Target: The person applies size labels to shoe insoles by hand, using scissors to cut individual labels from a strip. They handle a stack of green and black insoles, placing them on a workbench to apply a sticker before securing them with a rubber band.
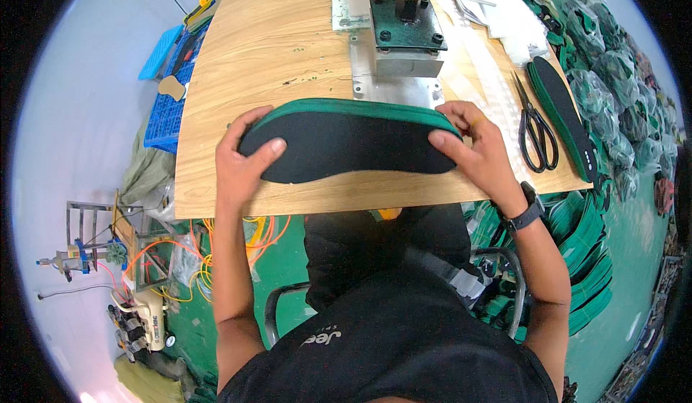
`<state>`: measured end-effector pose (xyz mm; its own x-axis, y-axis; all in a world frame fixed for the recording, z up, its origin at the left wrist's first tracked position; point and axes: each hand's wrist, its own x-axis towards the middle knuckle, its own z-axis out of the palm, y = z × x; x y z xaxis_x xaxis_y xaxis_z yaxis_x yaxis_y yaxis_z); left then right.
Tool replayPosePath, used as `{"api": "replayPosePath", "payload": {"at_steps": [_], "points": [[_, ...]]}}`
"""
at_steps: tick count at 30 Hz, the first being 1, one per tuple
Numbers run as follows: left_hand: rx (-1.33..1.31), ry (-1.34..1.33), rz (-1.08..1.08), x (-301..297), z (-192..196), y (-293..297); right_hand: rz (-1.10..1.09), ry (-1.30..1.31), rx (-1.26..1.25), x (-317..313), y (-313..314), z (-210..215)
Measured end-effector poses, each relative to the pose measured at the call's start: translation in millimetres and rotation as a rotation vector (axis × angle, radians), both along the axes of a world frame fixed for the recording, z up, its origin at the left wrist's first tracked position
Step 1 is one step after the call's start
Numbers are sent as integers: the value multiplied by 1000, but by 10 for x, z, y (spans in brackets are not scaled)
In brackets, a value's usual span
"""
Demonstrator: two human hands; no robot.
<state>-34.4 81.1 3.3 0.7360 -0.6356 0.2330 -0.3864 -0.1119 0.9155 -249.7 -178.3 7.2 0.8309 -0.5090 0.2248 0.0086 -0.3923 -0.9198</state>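
Between my two hands is a stack of shoe insoles (353, 143), black on the face toward me and green along the edges. It lies crosswise above the near part of the wooden table. My left hand (249, 159) grips its left end, thumb pressed on the black face and fingers behind. At the other end my right hand (472, 147) holds it the same way, its fingertips partly hidden. Just beyond the stack stands a press-like metal fixture (408, 39) with a dark bolted plate on a silver base.
Black-handled scissors (537, 133) and another insole stack (562, 118) lie at the table's right. A blue crate (164, 118) stands off the left edge. Bagged green pieces (620, 100) pile up at the right. Orange and yellow hoses (209, 251) run over the floor.
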Motion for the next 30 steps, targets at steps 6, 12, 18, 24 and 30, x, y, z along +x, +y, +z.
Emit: {"api": "replayPosePath", "payload": {"at_steps": [6,12,18,24,30], "points": [[194,-155,20,430,-235,-200,-104,212,-426,255,-190,-70],[-56,99,0,285,-312,-293,-163,-29,-158,213,-34,-304],[57,-61,-125,290,-212,-181,-102,-8,-147,145,29,-260],[214,-141,-203,362,-239,88,-46,169,-470,-103,3,-205],[275,-184,-101,306,-180,-79,-4,103,-557,149,-201,-308]]}}
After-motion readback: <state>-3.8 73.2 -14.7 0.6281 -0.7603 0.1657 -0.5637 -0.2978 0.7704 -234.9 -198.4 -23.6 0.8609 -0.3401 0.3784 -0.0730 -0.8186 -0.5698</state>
